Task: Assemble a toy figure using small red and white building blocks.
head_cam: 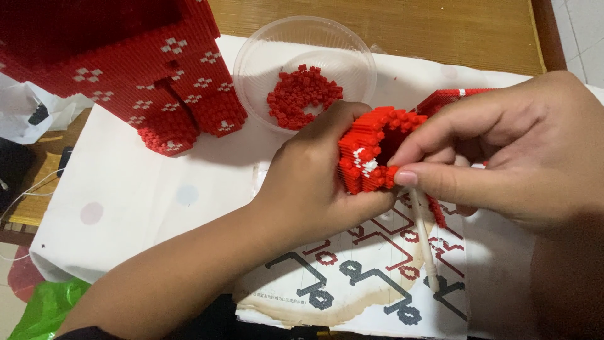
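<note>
Two hands on the red brick piece (368,154) beside the clear bowl (264,53): left hand (314,182) grips it, right hand (503,157) pinches the rim, white stick (425,242) tucked beneath.

Both hands (402,170) grip a red block piece (371,151) over a printed sheet (365,277)

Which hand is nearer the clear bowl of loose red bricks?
Left. The left hand, gripping the small red brick piece, has its knuckles just below the clear bowl. The right hand sits farther off, to the bowl's lower right.
</note>
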